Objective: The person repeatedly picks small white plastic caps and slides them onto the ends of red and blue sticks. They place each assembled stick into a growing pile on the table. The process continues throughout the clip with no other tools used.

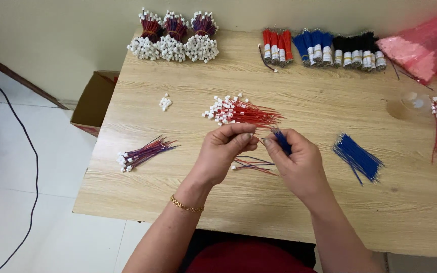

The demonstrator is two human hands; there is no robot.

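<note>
A small bunch of blue wires (282,142) is held in the grip of the right hand (298,161), closed around it above the middle of the table (142,197). The fingers of the left hand (224,151) are pinched together just beside it; what is gripped between them is too small to be told. Under the hands, a few loose red and blue wires (251,165) are laid on the table. Just beyond the hands, a pile of red wires with white connectors (238,111) is spread out. A loose bundle of blue wires (357,158) is placed towards the right edge, and a bundle of mixed red and blue wires with white connectors (145,151) towards the left edge. Along the far edge, three tied bunches with white connectors (173,38) are set near the left corner, and banded red, blue and black wire bundles (324,48) further right.
</note>
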